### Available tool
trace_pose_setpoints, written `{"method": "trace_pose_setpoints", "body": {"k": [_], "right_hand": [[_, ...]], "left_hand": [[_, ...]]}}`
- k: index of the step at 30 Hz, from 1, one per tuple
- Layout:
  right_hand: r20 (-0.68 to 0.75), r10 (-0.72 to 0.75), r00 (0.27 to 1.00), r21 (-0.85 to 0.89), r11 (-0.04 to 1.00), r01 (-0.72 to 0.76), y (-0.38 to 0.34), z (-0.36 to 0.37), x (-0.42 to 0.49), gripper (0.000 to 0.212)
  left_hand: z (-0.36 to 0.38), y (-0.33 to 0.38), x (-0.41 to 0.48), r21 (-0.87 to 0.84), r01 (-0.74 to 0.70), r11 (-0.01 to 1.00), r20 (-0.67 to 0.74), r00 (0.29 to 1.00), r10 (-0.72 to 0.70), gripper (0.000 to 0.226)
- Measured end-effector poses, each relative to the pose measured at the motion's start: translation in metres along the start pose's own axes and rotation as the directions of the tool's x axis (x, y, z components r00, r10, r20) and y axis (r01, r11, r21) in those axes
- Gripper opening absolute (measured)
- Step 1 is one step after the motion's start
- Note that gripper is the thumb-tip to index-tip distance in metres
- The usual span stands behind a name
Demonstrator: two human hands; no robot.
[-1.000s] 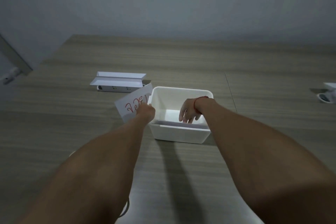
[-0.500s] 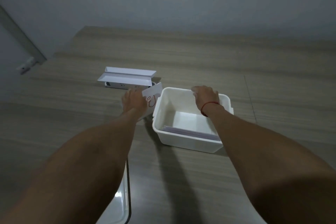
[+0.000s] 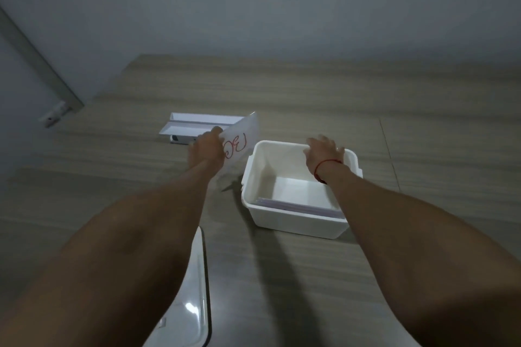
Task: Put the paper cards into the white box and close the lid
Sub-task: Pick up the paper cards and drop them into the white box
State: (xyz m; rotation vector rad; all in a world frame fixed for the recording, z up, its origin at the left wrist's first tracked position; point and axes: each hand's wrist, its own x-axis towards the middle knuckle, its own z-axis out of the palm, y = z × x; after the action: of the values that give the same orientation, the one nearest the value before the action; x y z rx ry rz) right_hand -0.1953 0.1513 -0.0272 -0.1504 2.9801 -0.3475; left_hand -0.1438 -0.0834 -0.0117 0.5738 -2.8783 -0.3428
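Note:
An open white box (image 3: pixel 293 222) stands on the wooden table, right of centre. Several paper cards (image 3: pixel 298 194) lie flat on its bottom. My left hand (image 3: pixel 207 148) is just left of the box and holds a white paper card (image 3: pixel 242 139) with red writing, raised and tilted above the table. My right hand (image 3: pixel 324 153), with a red string on the wrist, rests on the far rim of the box, fingers curled over it. The white lid (image 3: pixel 189 304) lies flat near the front edge, partly under my left forearm.
A low white folded cardboard piece (image 3: pixel 191 128) lies on the table behind my left hand. A grey metal post (image 3: pixel 36 65) with a small white fitting (image 3: pixel 52 115) stands at the far left. A seam in the tabletop (image 3: pixel 390 155) runs right of the box.
My right hand came out of the box and moved onto its far rim. My left hand shifted away from the box edge and lifted the card higher, so more red writing shows.

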Motion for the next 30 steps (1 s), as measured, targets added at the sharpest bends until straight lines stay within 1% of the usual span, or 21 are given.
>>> {"method": "trace_pose_setpoints", "body": {"k": [2,4,6,8,10,13,16,19,22,25,29,30], "right_hand": [[0.011,0.056,0.998,0.019,0.998,-0.057,0.005,-0.008,-0.015,0.039],[0.042,0.142,0.989,0.033,0.989,-0.143,0.01,-0.013,-0.03,0.043],[0.094,0.227,0.969,0.04,0.972,-0.232,0.017,-0.019,-0.048,0.049],[0.149,0.279,0.948,0.052,0.956,-0.29,0.025,-0.025,-0.061,0.054],[0.18,0.313,0.933,0.081,0.94,-0.331,0.035,-0.032,-0.072,0.057],[0.196,0.337,0.921,0.103,0.927,-0.361,0.041,-0.04,-0.083,0.059],[0.201,0.342,0.918,0.131,0.919,-0.371,0.043,-0.038,-0.094,0.059],[0.175,0.33,0.928,0.145,0.923,-0.356,0.046,-0.032,-0.1,0.049],[0.146,0.328,0.934,0.184,0.918,-0.351,0.048,-0.029,-0.103,0.045],[0.133,0.323,0.937,0.187,0.92,-0.343,0.05,-0.03,-0.103,0.043],[0.123,0.33,0.936,0.194,0.917,-0.348,0.05,-0.031,-0.103,0.043],[0.119,0.333,0.936,0.192,0.917,-0.35,0.05,-0.031,-0.103,0.043]], "left_hand": [[-0.023,0.011,0.004,0.002,-0.107,0.994,-0.082,0.991,0.107,0.019],[-0.04,0.024,0.005,-0.077,-0.21,0.975,-0.138,0.97,0.199,0.027],[-0.051,0.04,0.003,-0.167,-0.295,0.941,-0.175,0.948,0.266,0.036],[-0.054,0.057,0.0,-0.205,-0.346,0.915,-0.172,0.933,0.315,0.035],[-0.05,0.073,-0.009,-0.213,-0.388,0.897,-0.111,0.921,0.372,0.033],[-0.035,0.084,-0.027,-0.21,-0.415,0.885,0.033,0.902,0.431,0.033],[-0.014,0.084,-0.05,-0.207,-0.449,0.869,0.178,0.856,0.485,0.035],[0.004,0.081,-0.068,-0.207,-0.423,0.882,0.335,0.816,0.47,0.037],[0.015,0.082,-0.08,-0.191,-0.416,0.889,0.414,0.787,0.457,0.038],[0.018,0.085,-0.086,-0.196,-0.4,0.895,0.49,0.751,0.442,0.036],[0.02,0.082,-0.091,-0.244,-0.371,0.896,0.632,0.64,0.437,0.036],[0.02,0.08,-0.092,-0.256,-0.358,0.898,0.647,0.626,0.435,0.037]]}}
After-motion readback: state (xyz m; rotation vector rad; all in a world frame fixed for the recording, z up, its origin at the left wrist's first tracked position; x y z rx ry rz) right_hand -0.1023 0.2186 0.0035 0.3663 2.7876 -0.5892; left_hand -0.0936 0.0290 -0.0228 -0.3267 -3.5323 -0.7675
